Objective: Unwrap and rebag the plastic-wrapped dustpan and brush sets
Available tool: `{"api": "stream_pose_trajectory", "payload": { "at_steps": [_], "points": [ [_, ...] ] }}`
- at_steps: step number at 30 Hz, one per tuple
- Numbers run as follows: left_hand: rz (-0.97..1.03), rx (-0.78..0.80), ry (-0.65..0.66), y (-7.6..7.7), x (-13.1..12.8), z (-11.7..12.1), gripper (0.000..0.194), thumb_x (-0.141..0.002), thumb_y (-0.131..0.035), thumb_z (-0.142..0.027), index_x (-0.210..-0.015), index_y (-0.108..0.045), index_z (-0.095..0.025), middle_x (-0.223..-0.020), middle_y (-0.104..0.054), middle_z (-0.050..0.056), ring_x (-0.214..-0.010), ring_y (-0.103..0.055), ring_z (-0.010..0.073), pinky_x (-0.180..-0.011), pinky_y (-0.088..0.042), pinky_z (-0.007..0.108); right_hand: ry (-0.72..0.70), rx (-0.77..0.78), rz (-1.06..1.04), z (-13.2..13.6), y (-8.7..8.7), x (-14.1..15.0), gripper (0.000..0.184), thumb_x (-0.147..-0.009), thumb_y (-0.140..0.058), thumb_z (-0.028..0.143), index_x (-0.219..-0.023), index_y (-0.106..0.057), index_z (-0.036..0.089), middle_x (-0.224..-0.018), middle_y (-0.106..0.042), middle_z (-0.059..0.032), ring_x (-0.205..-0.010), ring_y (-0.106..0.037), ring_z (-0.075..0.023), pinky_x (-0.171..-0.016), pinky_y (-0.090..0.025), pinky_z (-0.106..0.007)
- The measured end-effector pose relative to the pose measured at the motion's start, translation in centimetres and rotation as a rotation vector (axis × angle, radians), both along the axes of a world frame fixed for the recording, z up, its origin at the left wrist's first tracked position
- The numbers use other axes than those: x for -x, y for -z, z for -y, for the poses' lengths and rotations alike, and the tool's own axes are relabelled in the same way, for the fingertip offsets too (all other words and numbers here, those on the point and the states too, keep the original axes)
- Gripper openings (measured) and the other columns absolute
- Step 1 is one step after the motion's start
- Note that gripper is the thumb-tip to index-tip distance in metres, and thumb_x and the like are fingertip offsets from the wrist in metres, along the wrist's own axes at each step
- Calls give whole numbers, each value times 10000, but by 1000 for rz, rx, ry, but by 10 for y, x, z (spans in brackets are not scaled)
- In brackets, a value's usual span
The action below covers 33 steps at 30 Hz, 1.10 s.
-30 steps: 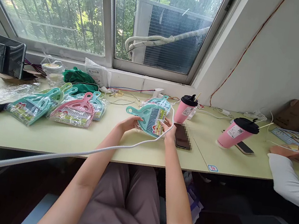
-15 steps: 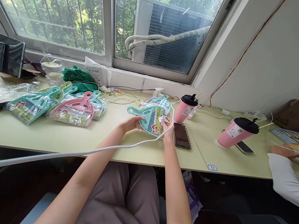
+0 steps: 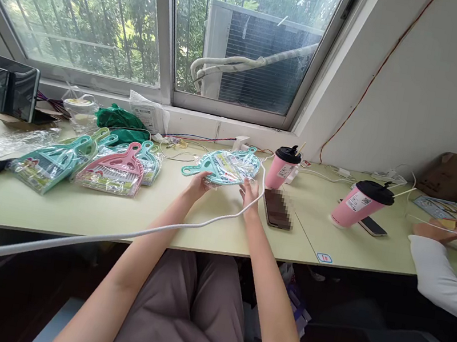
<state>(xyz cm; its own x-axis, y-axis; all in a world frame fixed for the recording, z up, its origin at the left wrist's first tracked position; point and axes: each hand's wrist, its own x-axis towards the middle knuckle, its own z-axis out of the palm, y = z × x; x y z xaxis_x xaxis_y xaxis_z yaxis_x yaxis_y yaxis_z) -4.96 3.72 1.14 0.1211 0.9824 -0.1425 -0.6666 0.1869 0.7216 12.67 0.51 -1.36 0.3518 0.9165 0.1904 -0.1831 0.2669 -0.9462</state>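
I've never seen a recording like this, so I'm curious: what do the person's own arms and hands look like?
The left arm and right arm are bare, with no sleeve, watch or bracelet showing. The left hand and right hand wear no gloves. Loose dusty-pink trousers show below. A white cable passes in front, separate from the arms.

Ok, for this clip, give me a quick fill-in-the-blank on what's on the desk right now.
The left hand touches the edge of a bagged dustpan that is ____ in colour.
Further left on the desk, another bagged dustpan has a ____ handle.
The phone lies to the ____ of the right hand.
The nearer pink cup has a ____ lid.

Missing words: teal; pink; right; black.
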Motion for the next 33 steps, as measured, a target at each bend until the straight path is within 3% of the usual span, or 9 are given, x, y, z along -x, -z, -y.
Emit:
{"api": "stream_pose_trajectory", "payload": {
  "at_steps": [3, 7, 10, 12, 14, 17, 21, 27, 33],
  "points": [
    [-30, -1, 34, 4, -5, 2, 265, -795, -604, -79, -1057, -618, -118, -762, -699, 30, -623, -657, 138, -594, -564, 240, -128, 43, -163, -3, 5, 4, 497, -765, -688, 465, -1195, -571, 245, -1128, -704, -63, -1020, -690, -217, -967, -542, -376],
    [-65, -34, 104, 9, -12, 5, 257, -796, -632, -109, -1051, -616, -124, -842, -710, 49, -686, -665, 144, -647, -570, 255, -56, 88, -252, -8, 10, 0, 484, -712, -702, 314, -1173, -599, 205, -1086, -719, -69, -956, -701, -215, -920, -573, -376],
    [-135, -63, 179, 9, -13, 3, 263, -850, -632, -276, -1077, -630, -143, -951, -714, 84, -859, -686, 196, -754, -560, 297, 3, 118, -266, -11, 10, -7, 480, -703, -652, 255, -1177, -627, 188, -1094, -721, -69, -953, -697, -207, -896, -577, -365],
    [-184, -46, 111, 7, -5, -2, 353, -874, -595, -412, -1138, -621, -179, -1055, -700, 98, -1032, -662, 233, -847, -532, 328, 35, 119, -257, -11, 9, -13, 472, -706, -605, 229, -1173, -648, 183, -1088, -727, -67, -948, -695, -203, -861, -582, -353],
    [-183, -43, -83, 3, 13, -9, 427, -885, -547, -481, -1237, -574, -242, -1200, -660, 91, -1196, -594, 236, -937, -487, 349, 63, 106, -245, -9, 6, -18, 483, -706, -571, 212, -1180, -658, 180, -1083, -732, -66, -938, -692, -197, -818, -581, -333],
    [-110, -175, -286, -1, 51, -21, 523, -882, -501, -555, -1356, -477, -334, -1431, -529, 64, -1328, -494, 214, -1012, -435, 374, 38, 86, -208, -4, 2, -24, 493, -705, -564, 206, -1187, -663, 189, -1049, -739, -51, -879, -686, -176, -738, -566, -289],
    [-309, -184, -78, 5, 80, -26, 478, -828, -646, -459, -1260, -567, -269, -1373, -593, 88, -1194, -601, 210, -946, -473, 317, -164, 171, -97, 0, 0, -21, 491, -683, -596, 190, -1169, -659, 220, -833, -729, 0, -660, -637, -138, -578, -499, -238],
    [-571, -217, 303, 18, 68, -21, 627, -680, -825, -314, -1264, -623, -211, -1156, -708, 128, -844, -707, 224, -668, -552, 299, -342, 231, 41, -4, 8, -14, 344, -649, -692, 270, -988, -680, 207, -693, -668, 15, -588, -600, -141, -562, -475, -251],
    [-551, -299, 214, 23, 66, -23, 289, -623, -833, -271, -840, -677, -161, -1101, -725, 112, -689, -667, 143, -579, -507, 244, -241, 227, 22, -14, 18, -15, 189, -561, -754, 242, -730, -679, 202, -691, -679, 10, -608, -603, -135, -555, -471, -242]
  ]
}}
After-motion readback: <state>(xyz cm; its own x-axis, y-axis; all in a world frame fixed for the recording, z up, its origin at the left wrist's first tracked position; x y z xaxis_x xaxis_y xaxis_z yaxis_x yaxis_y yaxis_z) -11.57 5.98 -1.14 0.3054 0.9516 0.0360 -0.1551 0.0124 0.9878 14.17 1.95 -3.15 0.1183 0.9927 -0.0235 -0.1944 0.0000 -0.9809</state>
